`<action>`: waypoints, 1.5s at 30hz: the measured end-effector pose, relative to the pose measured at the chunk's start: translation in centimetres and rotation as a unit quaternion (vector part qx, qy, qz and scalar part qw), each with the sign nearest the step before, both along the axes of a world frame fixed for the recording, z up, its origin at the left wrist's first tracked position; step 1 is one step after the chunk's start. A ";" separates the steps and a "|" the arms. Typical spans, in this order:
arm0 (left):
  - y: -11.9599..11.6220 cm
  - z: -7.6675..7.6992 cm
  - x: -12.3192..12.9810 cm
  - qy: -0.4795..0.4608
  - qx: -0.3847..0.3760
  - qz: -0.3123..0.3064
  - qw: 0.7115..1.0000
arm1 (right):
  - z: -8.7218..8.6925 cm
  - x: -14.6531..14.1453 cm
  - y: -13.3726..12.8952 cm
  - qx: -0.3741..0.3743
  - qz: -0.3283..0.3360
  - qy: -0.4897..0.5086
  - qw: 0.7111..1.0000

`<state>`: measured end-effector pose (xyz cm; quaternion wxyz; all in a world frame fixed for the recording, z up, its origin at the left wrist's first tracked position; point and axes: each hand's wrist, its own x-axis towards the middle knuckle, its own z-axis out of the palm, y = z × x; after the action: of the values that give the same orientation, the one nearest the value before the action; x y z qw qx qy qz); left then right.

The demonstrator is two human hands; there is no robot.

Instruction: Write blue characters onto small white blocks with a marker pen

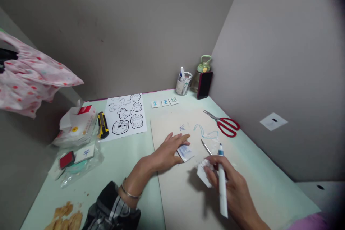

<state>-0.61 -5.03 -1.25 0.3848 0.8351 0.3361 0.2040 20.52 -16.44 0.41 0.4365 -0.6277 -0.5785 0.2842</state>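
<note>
My left hand holds a small white square block down on the pale board, thumb on the near side and fingers over the far side. Blue ink is smeared across the block's top. A white marker with a bluish tip, pointing away from me, is in my right hand. The same hand pinches a crumpled white tissue. Just beyond it shows a thin pointed craft knife; its rear part is hidden, so I cannot tell whether the hand holds it.
Red-handled scissors lie right. Three character-marked tiles, a pen jar, a bottle and a phone stand behind. Left are a printed sheet, a yellow cutter, a tissue pack and an ink pad.
</note>
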 end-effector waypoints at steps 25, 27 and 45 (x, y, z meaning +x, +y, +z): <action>-1.7 -2.2 0.0 -0.055 0.043 0.108 0.992 | -3.2 -2.9 4.0 0.132 0.125 -0.210 0.961; -1.6 -2.2 0.0 -0.055 0.042 0.106 0.992 | -3.1 -2.5 3.5 0.141 0.155 -0.220 0.953; -1.5 -2.5 -0.1 -0.066 0.017 0.112 0.991 | -2.1 -3.4 4.5 0.145 0.189 -0.266 0.934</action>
<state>-0.76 -6.50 -3.76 0.3666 0.7831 0.3981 0.3065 17.08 -11.96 -1.68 0.2916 -0.4892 -0.8162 0.0969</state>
